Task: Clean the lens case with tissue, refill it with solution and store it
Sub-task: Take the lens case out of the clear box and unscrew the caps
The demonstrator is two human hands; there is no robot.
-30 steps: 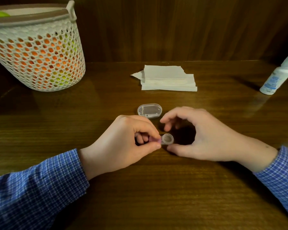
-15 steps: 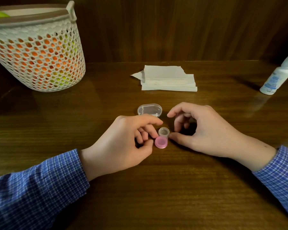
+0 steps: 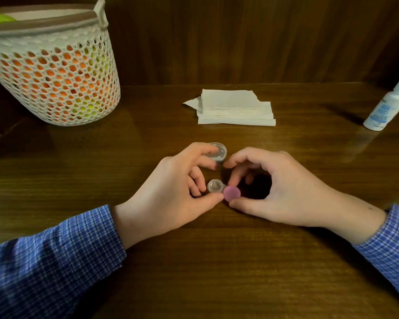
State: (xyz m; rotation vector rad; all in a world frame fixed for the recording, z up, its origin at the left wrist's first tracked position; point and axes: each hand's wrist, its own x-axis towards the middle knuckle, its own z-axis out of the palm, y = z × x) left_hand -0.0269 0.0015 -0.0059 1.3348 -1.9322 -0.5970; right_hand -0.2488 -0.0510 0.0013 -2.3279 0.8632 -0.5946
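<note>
Both grips are on the small lens case low over the tabletop: my left hand pinches the clear well end between thumb and curled fingers, my right hand pinches the pink cap end. Half a second ago the case stood nearly front to back with pink toward me; now its long axis runs left to right, clear well left and open upward, pink right. I judge one cap is off and the other is next. The clear oval box sits just behind my left fingers; tissue stack and solution bottle wait untouched.
</note>
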